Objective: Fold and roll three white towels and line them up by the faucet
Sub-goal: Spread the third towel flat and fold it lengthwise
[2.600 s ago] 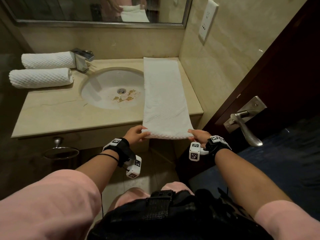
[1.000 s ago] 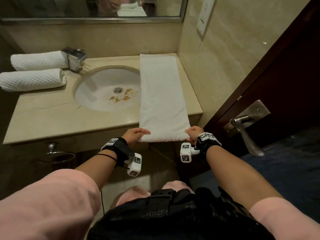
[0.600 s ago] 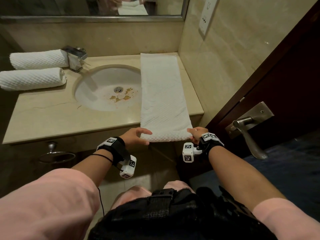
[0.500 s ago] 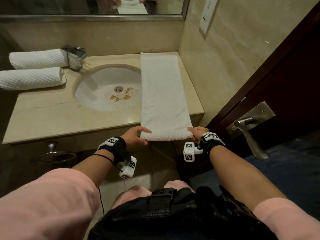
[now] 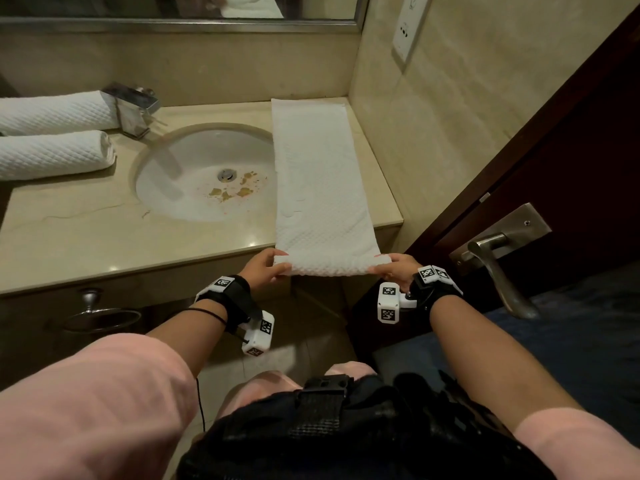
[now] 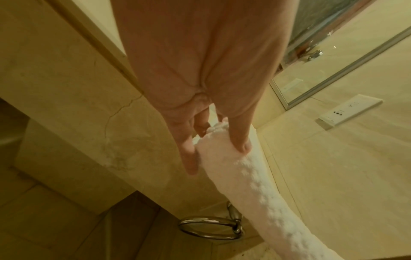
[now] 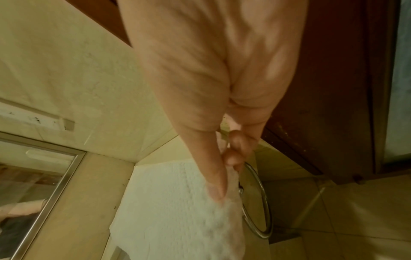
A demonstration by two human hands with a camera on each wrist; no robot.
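A long folded white towel (image 5: 318,188) lies flat on the counter to the right of the sink, its near end curled over the counter's front edge. My left hand (image 5: 265,266) pinches that end's left corner, thumb on top (image 6: 241,140). My right hand (image 5: 393,266) pinches the right corner (image 7: 217,183). Two rolled white towels (image 5: 52,112) (image 5: 52,154) lie side by side at the far left, next to the chrome faucet (image 5: 133,107).
The round sink (image 5: 180,174) has brown stains near its drain. The beige wall (image 5: 450,116) with a socket runs along the towel's right side. A dark door with a metal handle (image 5: 498,268) stands at right. A chrome towel ring (image 5: 100,317) hangs under the counter.
The towel's near end has curled up into the beginning of a roll between my hands. The hands stay at the counter's front edge; the view has shifted slightly.
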